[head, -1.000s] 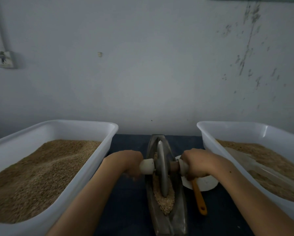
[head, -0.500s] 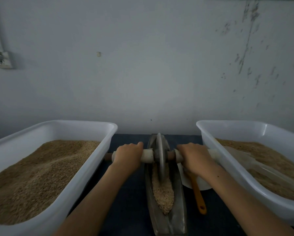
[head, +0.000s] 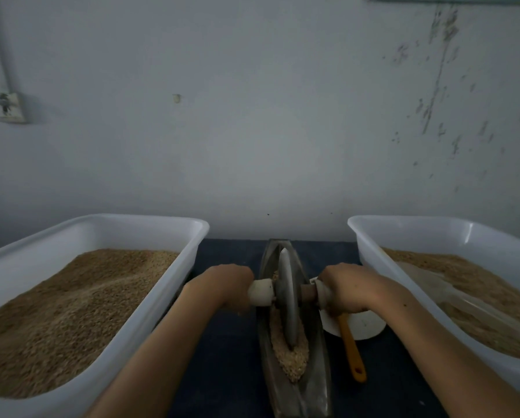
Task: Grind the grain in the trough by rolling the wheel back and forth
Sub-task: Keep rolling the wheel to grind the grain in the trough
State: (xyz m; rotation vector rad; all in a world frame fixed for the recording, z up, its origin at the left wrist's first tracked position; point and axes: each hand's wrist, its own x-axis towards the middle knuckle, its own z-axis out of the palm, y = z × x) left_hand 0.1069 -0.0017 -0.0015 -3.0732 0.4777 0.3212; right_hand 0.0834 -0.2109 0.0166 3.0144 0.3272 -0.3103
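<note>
Beside one trough [head: 294, 387], two tubs [head: 126, 227].

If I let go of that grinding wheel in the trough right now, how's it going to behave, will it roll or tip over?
The wheel is a thin disc standing on edge in the curved trough, so it would probably roll toward the lowest point. The axle handles gripped by the left hand and right hand likely stop it falling flat. It looks like metal, so probably heavy.

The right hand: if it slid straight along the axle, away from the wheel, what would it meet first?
Probably the near wall of the right tub. The right hand grips the axle handle beside the wheel, and the tub stands close on that side. Depth is unclear, so it might pass just in front.
</note>
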